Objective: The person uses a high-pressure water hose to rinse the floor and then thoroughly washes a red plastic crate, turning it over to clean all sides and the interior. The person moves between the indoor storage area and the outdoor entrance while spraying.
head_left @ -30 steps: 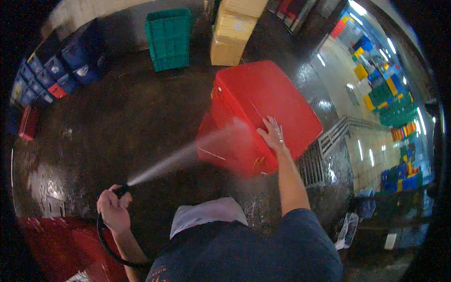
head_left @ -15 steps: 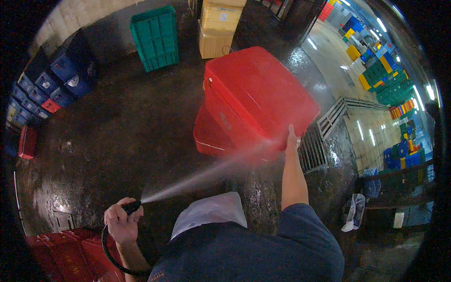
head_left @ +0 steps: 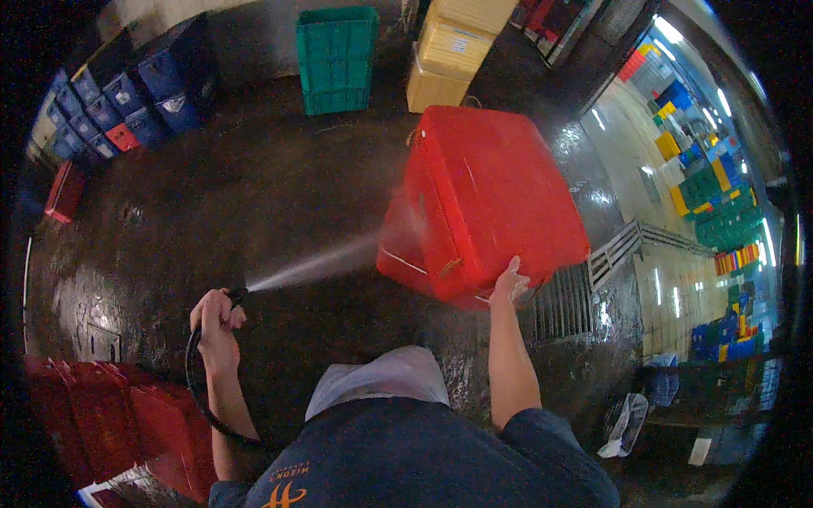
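Observation:
My left hand [head_left: 218, 330] is closed around a black spray nozzle [head_left: 238, 295] with a black hose [head_left: 198, 385] trailing along the forearm. A jet of water [head_left: 318, 261] runs from it to the left side of a large red plastic box [head_left: 517, 190], at the centre right. That box stands tilted, with another red part [head_left: 401, 264] showing beneath its left side. My right hand [head_left: 510, 284] grips the box's near edge, thumb up on its top face; the other fingers are partly hidden. Spray blurs the box's left side.
Red boxes [head_left: 102, 415] stand close at lower left. Blue bins [head_left: 144, 110] are stacked far left, with a green crate [head_left: 337, 63] and cream boxes [head_left: 449, 55] at the back. A floor grate [head_left: 563, 305] lies right of the box. The dark floor [head_left: 254, 186] looks wet.
The jet has swung from the box's near edge to its left side. My left hand has risen in view. The box now shows more of its left side, still gripped by my right hand.

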`<act>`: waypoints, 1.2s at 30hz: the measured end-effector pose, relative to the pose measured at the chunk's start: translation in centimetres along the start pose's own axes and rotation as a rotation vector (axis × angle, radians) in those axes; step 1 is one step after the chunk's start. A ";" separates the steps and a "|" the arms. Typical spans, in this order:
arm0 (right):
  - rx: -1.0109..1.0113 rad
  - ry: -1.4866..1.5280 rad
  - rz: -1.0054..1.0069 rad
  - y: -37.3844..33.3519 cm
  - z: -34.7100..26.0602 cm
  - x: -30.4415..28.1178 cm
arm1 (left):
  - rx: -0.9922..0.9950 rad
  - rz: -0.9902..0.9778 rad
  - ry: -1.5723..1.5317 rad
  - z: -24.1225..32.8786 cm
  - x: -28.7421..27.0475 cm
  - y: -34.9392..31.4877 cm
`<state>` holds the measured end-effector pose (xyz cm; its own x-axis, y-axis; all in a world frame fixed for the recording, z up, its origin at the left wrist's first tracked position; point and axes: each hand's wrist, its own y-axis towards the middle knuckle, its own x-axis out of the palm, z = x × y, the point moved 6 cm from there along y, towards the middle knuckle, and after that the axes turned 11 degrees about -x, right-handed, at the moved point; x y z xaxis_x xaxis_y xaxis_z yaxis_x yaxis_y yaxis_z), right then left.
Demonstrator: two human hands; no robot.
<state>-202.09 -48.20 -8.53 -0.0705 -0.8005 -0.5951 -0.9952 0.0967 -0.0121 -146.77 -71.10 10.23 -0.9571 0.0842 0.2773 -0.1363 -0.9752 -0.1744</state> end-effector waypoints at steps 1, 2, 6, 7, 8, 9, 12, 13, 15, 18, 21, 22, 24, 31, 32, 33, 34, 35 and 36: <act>-0.005 -0.035 -0.012 -0.7 0.0 0.4 | -0.044 -0.029 0.045 -0.2 0.3 0.0; 0.018 -0.066 -0.033 -1.3 0.2 0.9 | -0.019 0.025 -0.060 0.1 -0.1 -0.1; -0.014 -0.116 -0.137 -2.2 1.0 2.2 | 0.151 0.129 -0.360 1.7 -1.5 -1.5; -0.037 -0.122 -0.144 -2.2 1.0 2.5 | 0.275 0.109 -0.435 2.5 -1.9 -1.9; -0.051 -0.137 -0.111 -2.2 1.1 2.4 | 0.227 0.160 -0.376 2.4 -2.2 -2.0; -0.060 -0.153 -0.111 -2.2 1.1 2.6 | 0.222 0.157 -0.336 2.5 -2.4 -2.0; -0.080 -0.210 -0.029 -2.2 0.9 2.2 | 0.127 0.131 -0.234 1.7 -2.9 -2.1; -0.102 -0.226 -0.030 -2.2 0.7 2.0 | 0.087 0.128 -0.269 1.2 -3.1 -2.3; -0.086 -0.226 -0.108 -2.3 0.5 2.0 | 0.015 0.213 -0.365 -0.2 -3.8 -3.0; -0.069 -0.221 -0.255 -2.5 0.1 1.7 | 0.093 -0.221 -0.366 0.1 -1.5 -4.4; -0.177 -0.264 -0.241 -2.6 -0.9 0.7 | 0.142 -0.170 -0.229 -0.6 -0.4 -6.4; -0.207 -0.205 -0.236 -2.6 -1.2 0.6 | 0.144 -0.185 -0.204 -0.8 0.2 -7.1; -0.201 -0.117 -0.290 -2.7 -1.0 0.4 | 0.075 -0.246 -0.141 -1.7 1.7 -8.0; -0.884 -0.565 -0.121 -3.8 -3.5 -2.8 | 0.153 -0.195 0.257 -2.9 2.8 -6.7; -1.018 -0.527 -0.077 -4.3 -4.3 -3.4 | 0.175 -0.145 0.281 -2.9 2.4 -6.2; -1.136 -0.492 -0.042 -4.9 -5.0 -3.9 | 0.117 -0.067 0.260 -3.1 1.4 -5.6; -1.213 -0.451 -0.142 -5.3 -5.5 -3.7 | 0.068 -0.001 0.229 -3.2 0.5 -5.1; -1.274 -0.420 -0.251 -5.5 -6.0 -3.4 | 0.082 -0.021 0.085 -2.8 -0.3 -4.9; -1.322 -0.367 -0.347 -5.7 -6.6 -3.3 | 0.104 -0.052 -0.069 -2.4 -1.0 -4.7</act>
<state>-196.59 -50.04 -1.22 0.0046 -0.4525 -0.8918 -0.3006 -0.8512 0.4303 -145.80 -66.08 8.54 -0.9289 0.1247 0.3486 -0.1551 -0.9861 -0.0604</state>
